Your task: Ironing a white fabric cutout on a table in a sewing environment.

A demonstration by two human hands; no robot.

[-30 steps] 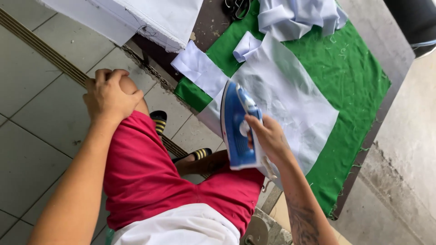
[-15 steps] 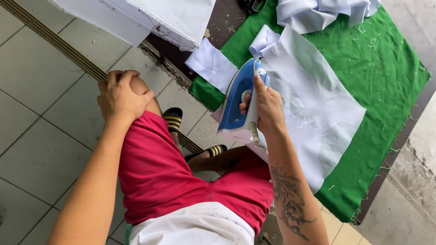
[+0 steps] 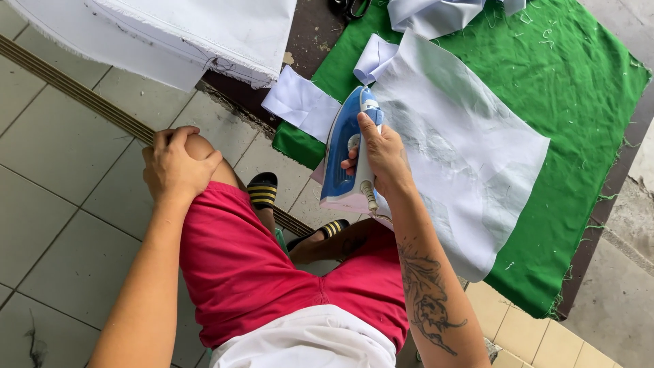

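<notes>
A: What do we hold now?

B: Our right hand (image 3: 383, 153) holds one iron (image 3: 347, 155), blue and white. The fingers are closed tight around its handle. The iron stands on the near edge of one large white cloth piece (image 3: 470, 146).

A: And where is this cloth?

B: It lies flat on one green cloth (image 3: 579, 75), which covers the dark table (image 3: 310, 31). The near corner of the white piece hangs over the edge, close to our leg.

A: What does our left hand (image 3: 176, 167) do?

B: It rests on our left knee, with the fingers together and curved over the knee. It holds nothing.

A: How many other white pieces do we count?

B: We count two small ones near the tip of the iron: one flat small piece (image 3: 302, 105) at the corner of the green cloth, and one folded piece (image 3: 375, 58) beside the large one. One crumpled bundle (image 3: 436, 13) of pale cloth lies at the far side. One more big white sheet (image 3: 197, 34) hangs at the left side, over the tiled floor (image 3: 61, 177).

A: And down below?

B: We see two sandals (image 3: 262, 189), black with yellow stripes, and our red shorts (image 3: 252, 266).
</notes>
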